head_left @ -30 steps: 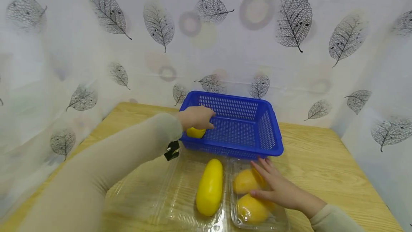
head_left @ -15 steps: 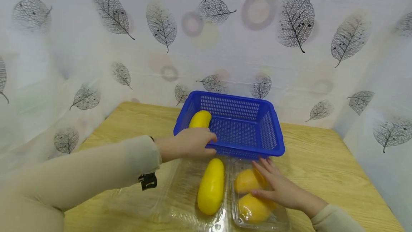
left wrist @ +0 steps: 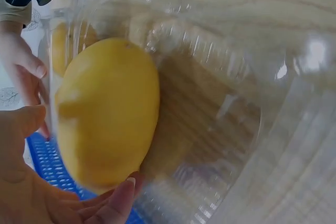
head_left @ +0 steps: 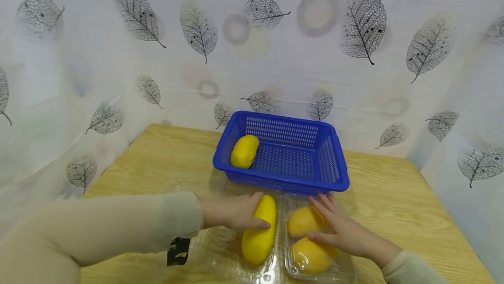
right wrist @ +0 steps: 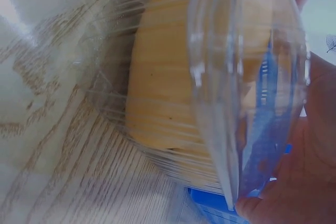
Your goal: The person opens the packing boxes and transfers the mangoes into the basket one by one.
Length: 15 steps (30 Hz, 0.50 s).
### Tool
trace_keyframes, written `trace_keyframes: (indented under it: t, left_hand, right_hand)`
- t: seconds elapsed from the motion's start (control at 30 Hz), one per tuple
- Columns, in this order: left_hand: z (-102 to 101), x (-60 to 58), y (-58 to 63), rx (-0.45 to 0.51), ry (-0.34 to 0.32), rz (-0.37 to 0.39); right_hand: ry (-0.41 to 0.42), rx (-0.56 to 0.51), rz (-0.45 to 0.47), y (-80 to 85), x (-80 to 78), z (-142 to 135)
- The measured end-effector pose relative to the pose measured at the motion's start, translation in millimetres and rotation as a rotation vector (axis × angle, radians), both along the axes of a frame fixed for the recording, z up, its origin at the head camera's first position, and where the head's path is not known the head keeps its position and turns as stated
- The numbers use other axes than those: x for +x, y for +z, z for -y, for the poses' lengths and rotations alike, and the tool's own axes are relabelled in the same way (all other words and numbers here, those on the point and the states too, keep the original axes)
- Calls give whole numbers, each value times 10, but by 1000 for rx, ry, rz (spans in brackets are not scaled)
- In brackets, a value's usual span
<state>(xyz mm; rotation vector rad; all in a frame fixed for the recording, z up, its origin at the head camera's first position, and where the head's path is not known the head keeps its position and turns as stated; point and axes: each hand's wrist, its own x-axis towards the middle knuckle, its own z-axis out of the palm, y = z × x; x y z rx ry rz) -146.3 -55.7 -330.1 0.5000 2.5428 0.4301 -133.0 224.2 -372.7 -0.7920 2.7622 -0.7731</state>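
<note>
Nearest, two orange-yellow fruits (head_left: pixel 313 257) inside a clear container (head_left: pixel 339 270), plastic between them and the right hand (head_left: pixel 341 231), fingers spread fairly straight against it, gripping nothing; just left, a long yellow fruit (head_left: pixel 257 245) lies on a clear tray (head_left: pixel 224 255), left hand (head_left: pixel 233 212) curled over its far half, thumb and fingers round it. Left sleeve (head_left: pixel 134 222), black band (head_left: pixel 179 251) at cuff, hides part of the table (head_left: pixel 393 201). Beyond: blue basket (head_left: pixel 283 183), near wall standing between tray and a yellow fruit (head_left: pixel 245 150) at its left end; leaf-print sheet (head_left: pixel 275 69) behind.
</note>
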Motion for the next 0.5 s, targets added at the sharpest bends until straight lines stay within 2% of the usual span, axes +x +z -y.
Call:
trace_keyframes:
  t: [0.2,0.5]
  left_hand:
    - [-45,48,-109,106,91,74]
    - [-55,83,-229,164,145,89]
  right_hand:
    - [-4,-5,-4,8,3,-1]
    - [-2,-14,-22,10,20,8]
